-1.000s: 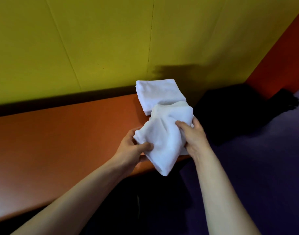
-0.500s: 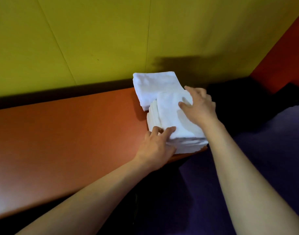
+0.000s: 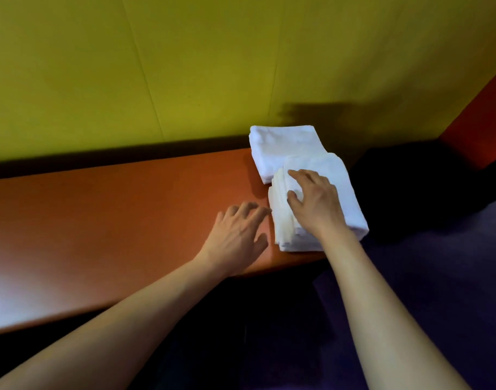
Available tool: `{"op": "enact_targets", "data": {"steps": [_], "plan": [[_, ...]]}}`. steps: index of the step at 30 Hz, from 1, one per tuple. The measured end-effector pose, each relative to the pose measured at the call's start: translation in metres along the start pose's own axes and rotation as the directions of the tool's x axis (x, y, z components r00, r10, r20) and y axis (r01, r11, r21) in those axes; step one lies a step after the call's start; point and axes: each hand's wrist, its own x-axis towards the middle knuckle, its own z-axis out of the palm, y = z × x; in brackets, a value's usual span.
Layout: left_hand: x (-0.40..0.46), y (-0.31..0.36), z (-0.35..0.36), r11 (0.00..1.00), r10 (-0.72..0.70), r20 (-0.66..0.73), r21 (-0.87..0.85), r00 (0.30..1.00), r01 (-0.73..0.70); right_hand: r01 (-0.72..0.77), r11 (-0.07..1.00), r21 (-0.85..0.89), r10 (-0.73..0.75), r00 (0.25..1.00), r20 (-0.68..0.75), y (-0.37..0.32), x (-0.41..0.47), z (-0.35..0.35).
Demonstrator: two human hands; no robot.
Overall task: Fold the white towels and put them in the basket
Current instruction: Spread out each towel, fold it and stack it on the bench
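Observation:
Two white towels lie at the right end of the orange table (image 3: 114, 220). The far folded towel (image 3: 283, 147) sits flat by the yellow wall. The near folded towel (image 3: 345, 192) lies in layers at the table's front right corner, overlapping the far one. My right hand (image 3: 314, 204) rests on top of the near towel, fingers bent, thumb at its left edge. My left hand (image 3: 238, 235) lies on the table just left of that towel, fingers relaxed and spread, holding nothing. No basket shows in this view.
A yellow wall (image 3: 185, 66) backs the table. A red wall panel (image 3: 483, 114) stands at the far right. A dark black shape (image 3: 409, 187) sits beyond the table's right end, on a purple floor (image 3: 452, 277).
The crumpled towel I held in the air a second ago now lies folded on the table. My left hand has let go of it and slid left onto the table.

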Motion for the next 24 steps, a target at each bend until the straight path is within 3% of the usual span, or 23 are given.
{"op": "enact_targets", "data": {"steps": [6,11,24], "plan": [[-0.067,-0.055,-0.038,0.987,-0.138,-0.105,0.063,0.985,0.145,0.160,0.970,0.183,-0.162,0.987,-0.008,-0.089,-0.035,0.030],[-0.128,-0.105,-0.064,0.957,-0.270,-0.196,0.057,0.943,0.286,0.209,0.941,0.264,-0.230,0.972,0.048,-0.167,-0.051,0.050],[-0.279,-0.240,-0.106,0.791,-0.587,-0.319,-0.033,0.744,0.610,0.396,0.835,0.383,-0.480,0.864,0.153,-0.374,-0.072,0.104]]}}
